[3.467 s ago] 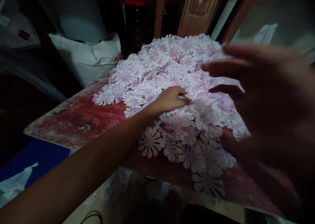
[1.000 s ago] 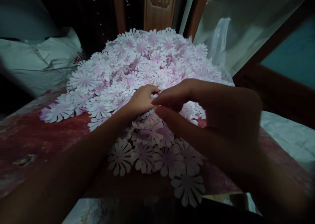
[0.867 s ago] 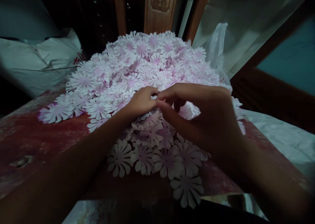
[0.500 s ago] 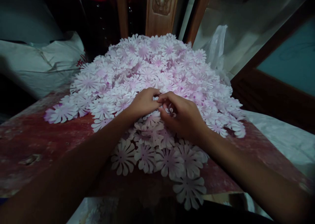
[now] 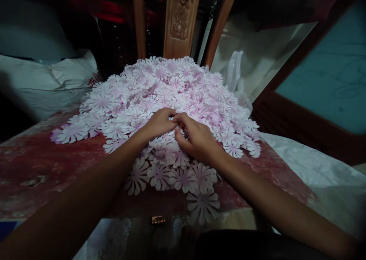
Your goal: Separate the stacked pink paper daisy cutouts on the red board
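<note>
A large heap of white flower cut-outs (image 5: 160,84) with pale purple centres covers the middle of a worn red board. At the heap's near side, my left hand (image 5: 161,122) bends its fingers down among the flowers. My right hand (image 5: 196,136) meets it, forefinger and thumb curled toward the left fingertips. Both hands look closed in a pinch, but whatever lies between the fingers is hidden. Just below them, several loose flower cut-outs (image 5: 183,179) overlap. One flower cut-out (image 5: 203,204) hangs over the board's front edge.
The red board (image 5: 57,164) shows bare paint at the left. A white sack (image 5: 42,81) stands on the left, and white sheeting (image 5: 303,161) lies on the right. Behind the heap are a carved wooden panel (image 5: 180,20) and a clear plastic bag (image 5: 234,69).
The view has tilted up and shifted right, so the scene sits lower and further left. My hands stay together at the same spot on the heap, with the right fingers slightly shifted.
</note>
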The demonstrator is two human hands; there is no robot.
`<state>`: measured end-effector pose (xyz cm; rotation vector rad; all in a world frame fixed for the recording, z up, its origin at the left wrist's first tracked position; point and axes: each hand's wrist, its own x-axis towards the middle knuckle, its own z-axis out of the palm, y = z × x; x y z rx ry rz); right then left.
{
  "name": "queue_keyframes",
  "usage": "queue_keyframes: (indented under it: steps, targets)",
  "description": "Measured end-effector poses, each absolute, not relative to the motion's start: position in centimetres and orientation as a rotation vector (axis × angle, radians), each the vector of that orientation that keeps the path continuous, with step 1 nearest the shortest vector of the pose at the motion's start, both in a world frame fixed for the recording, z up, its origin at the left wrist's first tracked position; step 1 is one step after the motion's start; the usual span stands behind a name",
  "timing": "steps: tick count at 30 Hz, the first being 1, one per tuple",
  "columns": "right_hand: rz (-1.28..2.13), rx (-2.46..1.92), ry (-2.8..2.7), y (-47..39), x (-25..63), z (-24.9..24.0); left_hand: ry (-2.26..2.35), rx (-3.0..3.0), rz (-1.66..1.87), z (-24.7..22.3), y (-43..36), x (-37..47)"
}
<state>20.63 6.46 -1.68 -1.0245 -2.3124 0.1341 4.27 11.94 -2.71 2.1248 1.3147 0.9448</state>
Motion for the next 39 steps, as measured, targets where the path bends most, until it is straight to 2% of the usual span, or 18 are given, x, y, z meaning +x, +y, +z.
queue_keyframes:
  steps: [26, 32, 39]
  targets:
    - [0.084, -1.073, -2.397, 6.4, 21.6, -0.9, 1.377, 2.177, 0.91, -2.9, 12.0, 4.4]
    - [-0.051, -1.266, -2.38, 7.0, 22.4, -0.7, 1.435, 2.162, 0.933, -2.9, 11.9, 4.8]
    - [-0.057, -1.442, -2.286, 7.6, 22.9, -0.8, 1.44, 2.198, 0.921, -3.0, 12.1, 4.7]
